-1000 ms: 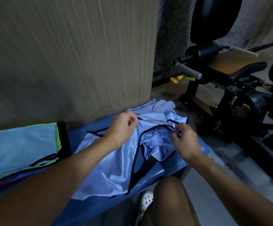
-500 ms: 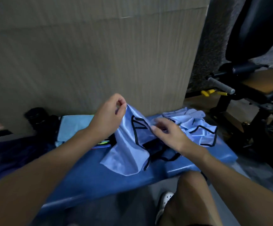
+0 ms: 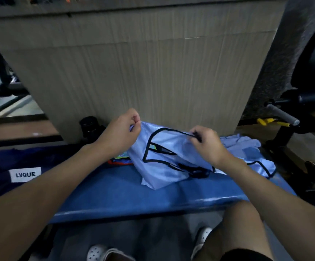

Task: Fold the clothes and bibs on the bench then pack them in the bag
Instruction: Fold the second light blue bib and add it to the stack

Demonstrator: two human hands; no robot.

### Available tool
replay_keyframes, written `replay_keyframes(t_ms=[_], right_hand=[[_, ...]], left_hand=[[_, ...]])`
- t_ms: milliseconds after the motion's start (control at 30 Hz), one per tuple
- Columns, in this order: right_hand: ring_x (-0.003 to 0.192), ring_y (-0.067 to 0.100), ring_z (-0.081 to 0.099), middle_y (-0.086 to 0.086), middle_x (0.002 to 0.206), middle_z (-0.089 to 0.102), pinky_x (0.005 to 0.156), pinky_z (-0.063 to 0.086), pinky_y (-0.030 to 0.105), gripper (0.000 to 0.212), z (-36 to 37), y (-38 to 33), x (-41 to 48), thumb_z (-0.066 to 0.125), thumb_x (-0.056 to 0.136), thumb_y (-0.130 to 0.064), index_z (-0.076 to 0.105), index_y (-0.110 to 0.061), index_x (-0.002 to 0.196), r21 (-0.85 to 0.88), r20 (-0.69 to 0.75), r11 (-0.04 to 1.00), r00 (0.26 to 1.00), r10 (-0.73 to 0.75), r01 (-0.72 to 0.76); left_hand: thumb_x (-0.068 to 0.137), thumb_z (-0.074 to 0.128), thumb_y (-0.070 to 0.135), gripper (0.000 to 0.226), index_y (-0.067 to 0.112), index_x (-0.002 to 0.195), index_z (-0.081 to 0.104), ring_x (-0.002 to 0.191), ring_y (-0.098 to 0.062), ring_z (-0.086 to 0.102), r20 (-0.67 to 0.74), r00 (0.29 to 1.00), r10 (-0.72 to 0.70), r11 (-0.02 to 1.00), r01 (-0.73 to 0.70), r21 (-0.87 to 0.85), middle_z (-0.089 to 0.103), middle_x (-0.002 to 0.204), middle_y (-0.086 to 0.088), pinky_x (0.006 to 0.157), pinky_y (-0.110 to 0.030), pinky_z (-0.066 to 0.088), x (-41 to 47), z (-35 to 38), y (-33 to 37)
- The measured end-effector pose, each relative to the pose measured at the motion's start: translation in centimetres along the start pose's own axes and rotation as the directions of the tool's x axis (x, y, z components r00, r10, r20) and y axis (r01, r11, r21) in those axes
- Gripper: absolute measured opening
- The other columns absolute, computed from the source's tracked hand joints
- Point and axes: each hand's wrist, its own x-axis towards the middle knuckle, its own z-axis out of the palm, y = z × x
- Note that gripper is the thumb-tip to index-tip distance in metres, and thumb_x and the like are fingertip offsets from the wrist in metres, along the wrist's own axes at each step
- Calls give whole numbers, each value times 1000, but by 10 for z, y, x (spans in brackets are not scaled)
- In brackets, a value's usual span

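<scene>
The left grip (image 3: 121,133) pinches the upper left corner of the light blue bib (image 3: 164,166) and the right grip (image 3: 208,146) pinches its black-trimmed top edge. The bib hangs between them, its lower part resting on the tabletop (image 3: 115,196) towards the right end. The held edge runs along the tabletop's length, and the cloth falls towards the near edge. The dark bag (image 3: 0,166) lies at the left end, nearer the left grip, so packing likely goes leftward

White label (image 3: 25,174) reading "LVQUE" — on dark navy bag (image 3: 0,166)
</scene>
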Motion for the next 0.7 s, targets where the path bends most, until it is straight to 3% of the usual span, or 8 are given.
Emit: replay_keyframes(t_ms=[67, 167, 267, 367, 467, 567, 700], right_hand=[[61, 2, 49, -9, 67, 59, 62, 37, 12, 26, -6, -10, 7, 57, 86, 3, 60, -22, 80, 8, -6, 1000, 1000, -15, 15], [67, 6, 53, -3, 75, 62, 62, 37, 6, 22, -11, -21, 11, 52, 88, 4, 64, -14, 87, 27, -12, 1000, 1000, -13, 13], [70, 10, 54, 2, 79, 64, 63, 39, 12, 25, -12, -29, 13, 50, 90, 6, 63, -16, 88, 82, 10, 997, 1000, -7, 6], [68, 7, 54, 0, 76, 63, 68, 43, 20, 31, -15, -39, 10, 56, 89, 9, 62, -20, 80, 212, 139, 977, 990, -6, -24], [78, 14, 57, 1, 80, 63, 75, 44, 33, 6, -23, -46, 2, 73, 85, -12, 69, -17, 85, 284, 364, 950, 931, 18, -129], [79, 14, 58, -1, 82, 65, 77, 46, 40, 42, -22, -54, -6, 69, 83, -53, 71, -12, 94, 273, 480, 939, 875, 55, -208], [93, 10, 64, 2, 102, 71, 86, 50, 33, 33, -6, -66, -10, 49, 99, -40, 67, -14, 109, 263, 485, 942, 873, 56, -207]], left_hand=[[96, 51, 13, 15, 17, 82, 48, 51, -6, 39, 23, 1000, -19, 1000, 19, -18, 47, 54, 8, 56, -30, 38, -1, -9, 0], [92, 54, 10, 13, 12, 80, 52, 50, -6, 38, 71, 996, -51, 996, 57, -74, 45, 52, 10, 52, -22, 36, -3, -19, 2], [90, 54, 2, 11, 5, 80, 56, 49, -5, 37, 139, 986, -94, 980, 116, -161, 44, 50, 8, 49, -17, 34, -4, -24, 6], [90, 54, -2, 12, 5, 80, 56, 51, -8, 35, 164, 983, -85, 975, 116, -190, 40, 52, 3, 49, -16, 33, -3, -26, 9], [87, 56, -3, 11, 5, 79, 55, 57, -12, 39, 182, 981, -75, 973, 111, -200, 45, 59, -6, 55, -21, 35, -2, -24, 8], [82, 59, 2, 7, 8, 79, 57, 66, -16, 48, 271, 962, -45, 963, 114, -245, 58, 68, -15, 65, -29, 39, -5, -22, 9], [72, 54, 13, 13, 17, 76, 66, 78, -14, 59, 338, 941, -12, 941, 125, -315, 70, 87, -20, 76, -31, 43, -8, -21, 19]])
